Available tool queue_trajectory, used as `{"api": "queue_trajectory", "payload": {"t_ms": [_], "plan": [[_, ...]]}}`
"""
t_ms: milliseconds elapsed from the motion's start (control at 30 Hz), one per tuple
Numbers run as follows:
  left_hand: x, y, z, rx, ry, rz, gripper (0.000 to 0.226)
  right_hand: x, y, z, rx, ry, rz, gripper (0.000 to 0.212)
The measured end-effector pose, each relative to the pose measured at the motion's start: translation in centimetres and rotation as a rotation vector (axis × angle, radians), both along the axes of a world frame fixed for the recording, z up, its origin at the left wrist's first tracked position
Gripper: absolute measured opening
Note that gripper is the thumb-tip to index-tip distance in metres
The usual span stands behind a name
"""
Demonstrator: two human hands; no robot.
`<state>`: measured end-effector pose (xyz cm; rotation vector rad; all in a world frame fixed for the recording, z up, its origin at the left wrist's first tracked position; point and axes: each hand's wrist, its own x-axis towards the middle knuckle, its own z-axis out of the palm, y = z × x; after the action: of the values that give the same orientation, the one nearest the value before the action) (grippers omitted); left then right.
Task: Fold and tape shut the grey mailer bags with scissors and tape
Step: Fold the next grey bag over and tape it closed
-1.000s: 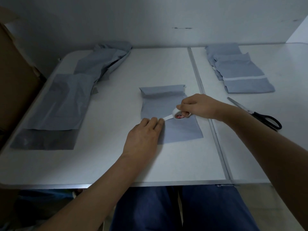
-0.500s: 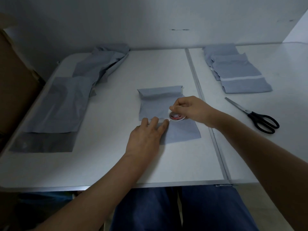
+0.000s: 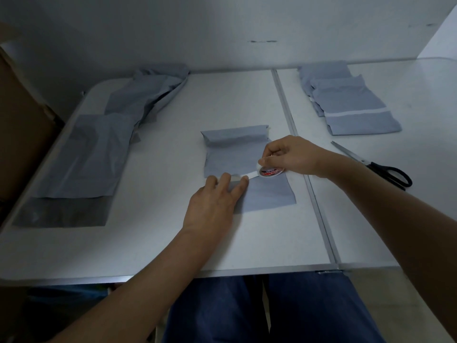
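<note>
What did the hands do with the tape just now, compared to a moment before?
The right hand drew the tape roll away to the right again, so a short white strip shows between the roll and the left hand; half a second ago the roll sat right against the left fingertips. The left hand kept pressing flat on the folded mailer bag. The scissors and both bag piles stayed put.

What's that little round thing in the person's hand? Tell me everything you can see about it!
It is a small tape roll with a red and dark printed label on its core. The right hand pinches it just above the folded grey mailer bag in the middle of the table. A short white strip is pulled out from it toward the left hand, whose straight fingers press the strip's end onto the bag.
</note>
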<state>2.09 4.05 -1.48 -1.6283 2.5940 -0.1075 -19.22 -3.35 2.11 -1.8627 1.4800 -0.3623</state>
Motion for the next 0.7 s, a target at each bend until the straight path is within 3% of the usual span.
{"api": "queue_trajectory", "payload": {"t_ms": [600,700], "plan": [[0.0,0.0,0.0,-0.003,-0.008,0.008,0.073,-0.4,0.5,2.3,-0.085,0.377,0.097,0.017],[-0.2,-0.1,0.2,0.009,-0.004,0.014,0.072,-0.6,0.5,2.1,-0.079,0.378,0.080,0.026]]}}
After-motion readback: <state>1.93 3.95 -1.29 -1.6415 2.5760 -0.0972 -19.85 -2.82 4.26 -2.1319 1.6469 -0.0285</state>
